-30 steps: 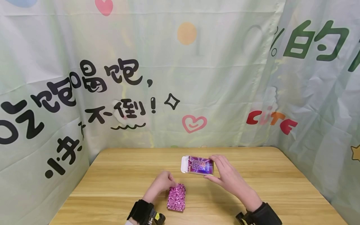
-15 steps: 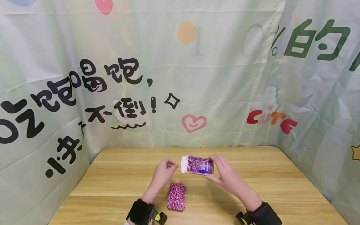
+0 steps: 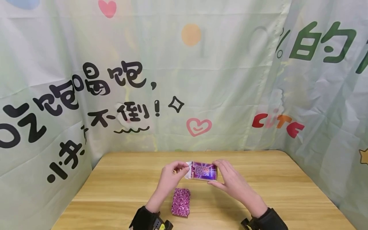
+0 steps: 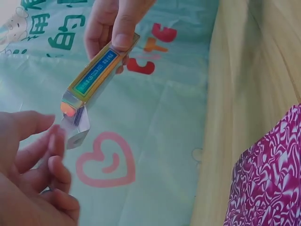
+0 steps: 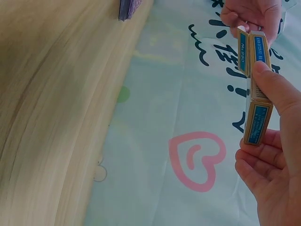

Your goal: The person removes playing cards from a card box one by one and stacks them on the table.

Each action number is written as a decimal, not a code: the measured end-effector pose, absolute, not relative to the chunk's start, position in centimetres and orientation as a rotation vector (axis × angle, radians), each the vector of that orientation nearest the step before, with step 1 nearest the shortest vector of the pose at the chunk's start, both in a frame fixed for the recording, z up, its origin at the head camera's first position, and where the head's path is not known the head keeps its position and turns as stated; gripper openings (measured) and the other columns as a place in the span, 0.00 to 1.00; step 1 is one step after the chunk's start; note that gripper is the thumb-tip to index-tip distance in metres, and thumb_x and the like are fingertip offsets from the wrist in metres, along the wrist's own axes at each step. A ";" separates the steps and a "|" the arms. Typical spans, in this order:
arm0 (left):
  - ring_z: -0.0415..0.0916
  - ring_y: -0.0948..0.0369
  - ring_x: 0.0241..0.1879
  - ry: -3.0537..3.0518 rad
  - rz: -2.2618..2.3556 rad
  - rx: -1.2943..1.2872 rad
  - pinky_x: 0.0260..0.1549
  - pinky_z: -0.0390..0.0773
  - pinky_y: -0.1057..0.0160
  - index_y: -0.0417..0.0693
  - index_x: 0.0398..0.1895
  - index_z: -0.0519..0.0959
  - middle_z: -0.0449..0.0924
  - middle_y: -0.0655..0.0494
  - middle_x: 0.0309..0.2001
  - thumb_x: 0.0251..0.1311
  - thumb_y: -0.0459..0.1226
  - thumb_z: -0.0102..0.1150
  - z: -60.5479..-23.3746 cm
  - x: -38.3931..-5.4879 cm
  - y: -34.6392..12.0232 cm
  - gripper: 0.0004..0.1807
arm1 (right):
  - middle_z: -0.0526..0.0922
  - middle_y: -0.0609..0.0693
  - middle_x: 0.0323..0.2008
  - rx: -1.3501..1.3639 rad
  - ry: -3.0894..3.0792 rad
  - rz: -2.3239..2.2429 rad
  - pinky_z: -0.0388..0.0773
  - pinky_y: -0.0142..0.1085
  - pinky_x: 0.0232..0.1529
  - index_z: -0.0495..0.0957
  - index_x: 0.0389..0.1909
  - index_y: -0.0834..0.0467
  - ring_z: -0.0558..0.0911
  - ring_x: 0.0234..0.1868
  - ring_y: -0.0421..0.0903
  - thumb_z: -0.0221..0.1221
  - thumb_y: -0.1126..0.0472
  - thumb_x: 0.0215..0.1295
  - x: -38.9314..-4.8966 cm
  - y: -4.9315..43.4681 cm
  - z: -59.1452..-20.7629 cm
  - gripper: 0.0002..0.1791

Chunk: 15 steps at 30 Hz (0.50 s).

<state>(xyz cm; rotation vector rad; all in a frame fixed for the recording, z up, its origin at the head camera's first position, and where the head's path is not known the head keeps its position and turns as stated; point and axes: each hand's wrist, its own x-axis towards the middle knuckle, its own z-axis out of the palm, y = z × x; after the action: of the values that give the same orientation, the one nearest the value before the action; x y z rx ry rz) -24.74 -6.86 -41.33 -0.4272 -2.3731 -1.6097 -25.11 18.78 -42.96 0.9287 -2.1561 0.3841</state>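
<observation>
My right hand (image 3: 233, 182) grips a small purple card box (image 3: 204, 171) by its right end, thumb on one long side and fingers on the other. The box is raised off the table, its gold-edged sides showing in the right wrist view. At its left end a white flap (image 3: 188, 172) stands open. Curled, my left hand (image 3: 171, 175) has its thumb and index finger at that flap, pinching its outer edge. In the left wrist view the fingertips (image 4: 57, 134) meet the flap's edge. Below the hands, a pink-and-white patterned deck of cards (image 3: 180, 203) lies on the table, untouched.
The wooden table (image 3: 120, 188) runs back to a printed fabric curtain (image 3: 230, 80), which hangs behind and along both sides. Black straps with small cameras (image 3: 267, 220) sit on both wrists.
My left hand has left the deck of cards, moving up and right to the flap of the card box. The right hand keeps its grip, and the deck stays in place.
</observation>
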 end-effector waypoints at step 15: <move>0.73 0.65 0.27 -2.556 -1.562 -0.427 0.25 0.74 0.70 0.46 0.35 0.82 0.82 0.56 0.29 0.57 0.41 0.66 -41.5 -24.6 -6.7 0.09 | 0.79 0.56 0.49 0.956 -2.161 0.379 0.82 0.42 0.50 0.72 0.56 0.66 0.79 0.50 0.50 0.61 0.36 0.57 -24.6 18.4 -42.9 0.40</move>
<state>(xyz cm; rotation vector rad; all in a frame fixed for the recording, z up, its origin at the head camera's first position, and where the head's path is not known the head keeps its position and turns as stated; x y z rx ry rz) -24.63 -6.71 -41.50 -0.4267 -2.5558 -1.5616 -24.63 18.38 -42.87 0.9563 -2.1605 0.3794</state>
